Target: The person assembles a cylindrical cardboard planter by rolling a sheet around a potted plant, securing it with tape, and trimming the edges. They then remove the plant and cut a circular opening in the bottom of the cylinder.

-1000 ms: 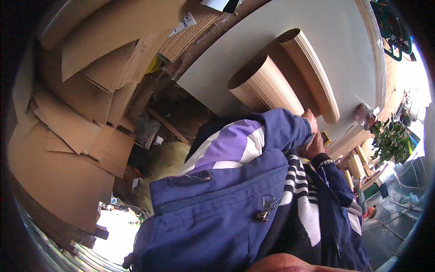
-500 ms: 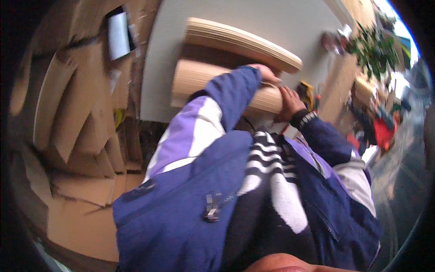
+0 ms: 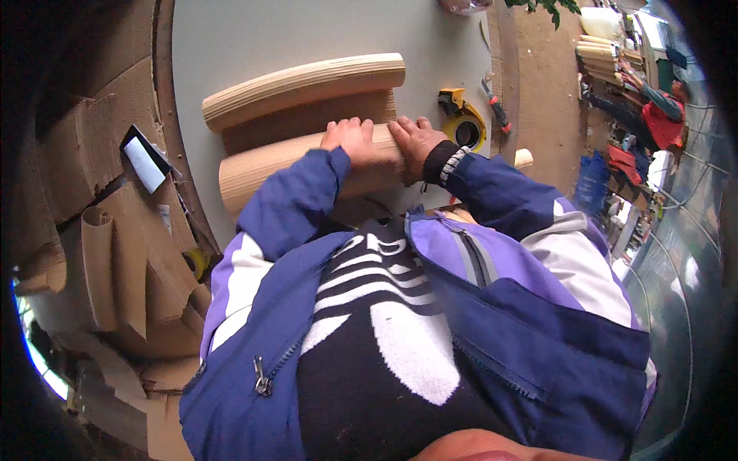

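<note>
A light-brown ribbed sheet, rolled up from two sides, lies on the pale tabletop [image 3: 292,34]. Its near roll [image 3: 265,175] is thick; the far roll [image 3: 307,86] is slimmer, and a flat brown strip shows between them. My left hand [image 3: 357,142] rests over the top of the near roll with its fingers curled on the far side. Against it, at the roll's right end, my right hand [image 3: 419,144] grips with fingers over the top. Both thumbs are mostly hidden. Just right of my right hand sits a yellow and black tape dispenser [image 3: 464,123].
A red and black hand tool [image 3: 498,109] lies beyond the dispenser. Folded cardboard [image 3: 131,253] crowds the left side, with a dark-framed pale panel [image 3: 146,163] on it. Leaves [image 3: 546,9] hang at the far right. A person in red and dark clothing [image 3: 665,123] appears at right.
My left hand has come off the roll's right end and now lies over its top, beside my right hand. My view has turned, so the table and rolls sit further left.
</note>
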Tool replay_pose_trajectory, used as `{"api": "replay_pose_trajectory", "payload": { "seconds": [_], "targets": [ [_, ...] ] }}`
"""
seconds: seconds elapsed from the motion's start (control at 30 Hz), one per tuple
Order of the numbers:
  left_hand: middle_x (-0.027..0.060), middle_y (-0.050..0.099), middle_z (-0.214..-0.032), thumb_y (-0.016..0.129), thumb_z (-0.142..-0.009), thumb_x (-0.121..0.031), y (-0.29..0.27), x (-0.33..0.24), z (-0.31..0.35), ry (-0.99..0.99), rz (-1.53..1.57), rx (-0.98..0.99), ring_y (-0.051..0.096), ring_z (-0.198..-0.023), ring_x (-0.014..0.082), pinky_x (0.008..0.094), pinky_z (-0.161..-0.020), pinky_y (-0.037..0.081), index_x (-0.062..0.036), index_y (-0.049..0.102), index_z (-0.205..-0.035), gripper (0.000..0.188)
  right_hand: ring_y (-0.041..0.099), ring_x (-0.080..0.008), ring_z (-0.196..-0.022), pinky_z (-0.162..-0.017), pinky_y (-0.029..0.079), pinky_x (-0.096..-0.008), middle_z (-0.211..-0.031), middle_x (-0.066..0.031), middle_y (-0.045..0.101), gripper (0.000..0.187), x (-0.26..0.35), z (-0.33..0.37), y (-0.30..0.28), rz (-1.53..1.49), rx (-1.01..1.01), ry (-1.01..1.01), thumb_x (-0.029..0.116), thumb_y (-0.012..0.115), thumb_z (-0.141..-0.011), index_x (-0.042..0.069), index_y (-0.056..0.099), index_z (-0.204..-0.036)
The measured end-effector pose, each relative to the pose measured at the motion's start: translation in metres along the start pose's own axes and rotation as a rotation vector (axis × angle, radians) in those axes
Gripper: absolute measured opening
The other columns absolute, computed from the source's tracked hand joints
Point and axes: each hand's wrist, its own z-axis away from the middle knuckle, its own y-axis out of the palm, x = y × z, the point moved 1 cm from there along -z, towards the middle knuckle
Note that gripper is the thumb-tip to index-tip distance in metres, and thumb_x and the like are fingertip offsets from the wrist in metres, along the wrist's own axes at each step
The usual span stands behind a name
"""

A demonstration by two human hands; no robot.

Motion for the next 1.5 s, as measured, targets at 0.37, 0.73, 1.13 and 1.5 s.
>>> {"api": "replay_pose_trajectory", "payload": {
  "seconds": [0.37, 0.73, 1.13, 1.5],
  "targets": [
    [0.0196, 0.046, -0.139, 0.092, -0.048, -0.041, 0.025, -0.068, 0.049, -0.060, -0.188, -0.190, 0.042, -0.132, 0.0381, 0.0474, -0.113, 0.032, -0.0046, 0.038, -0.142, 0.115, 0.048, -0.0394, -0.125, -0.085, 0.055, -0.0502, -0.138, -0.0125, 0.051, 0.072, -0.025, 0.033, 0.066, -0.180, -0.582, -0.176, 0.029, 0.079, -0.070, 0.016, 0.052, -0.136],
    [0.0185, 0.041, -0.143, 0.092, -0.050, -0.043, 0.047, -0.069, 0.058, -0.016, -0.229, -0.321, 0.038, -0.136, 0.0381, 0.0492, -0.116, 0.028, -0.0046, 0.035, -0.145, 0.117, 0.069, -0.0353, -0.100, -0.086, 0.055, -0.0458, -0.106, -0.0154, 0.072, 0.032, -0.202, 0.120, 0.162, -0.547, -0.088, 0.521, 0.046, 0.067, -0.086, 0.017, 0.073, -0.100],
    [0.0207, 0.040, -0.147, 0.089, -0.051, -0.049, 0.051, -0.066, 0.060, -0.027, -0.287, -0.303, 0.037, -0.138, 0.0375, 0.0494, -0.119, 0.025, -0.0049, 0.036, -0.146, 0.118, 0.060, -0.0319, -0.116, -0.096, 0.051, -0.0478, -0.129, -0.0086, 0.061, 0.049, -0.278, 0.054, 0.111, -0.230, -0.642, 0.762, 0.037, 0.071, -0.086, 0.021, 0.058, -0.130],
    [0.0223, 0.042, -0.144, 0.087, -0.055, -0.043, 0.062, -0.068, 0.070, -0.043, -0.262, -0.394, 0.039, -0.137, 0.0391, 0.0503, -0.117, 0.027, -0.0043, 0.036, -0.145, 0.111, 0.067, -0.0257, -0.098, -0.087, 0.055, -0.0424, -0.119, -0.0140, 0.065, 0.053, -0.328, 0.025, 0.097, -0.387, -0.781, 0.547, 0.042, 0.072, -0.086, 0.010, 0.062, -0.127]
  ]
}}
